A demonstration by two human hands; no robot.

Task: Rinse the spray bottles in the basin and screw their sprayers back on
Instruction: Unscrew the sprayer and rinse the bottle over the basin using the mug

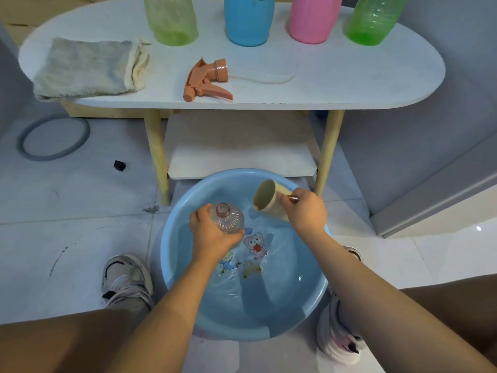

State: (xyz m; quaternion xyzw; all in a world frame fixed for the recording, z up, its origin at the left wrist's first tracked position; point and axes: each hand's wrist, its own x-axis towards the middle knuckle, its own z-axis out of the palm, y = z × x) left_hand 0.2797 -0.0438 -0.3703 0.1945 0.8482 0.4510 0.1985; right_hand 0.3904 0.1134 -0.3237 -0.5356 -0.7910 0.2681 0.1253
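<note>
Basin (306, 313) sits on the floor in front of the table (349, 84). On the table: cloth (86, 68) left, sprayer (207, 79) middle, four bottles (248, 20) lined up behind.

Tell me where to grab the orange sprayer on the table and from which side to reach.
Grip the sprayer by its narrow neck, between the round screw collar and the trigger, coming from above. It lies flat on the table with the collar pointing away from you and the trigger splayed toward the near edge, so the neck is the slimmest part. Its clear tube trails right; lift straight up, probably.
</note>
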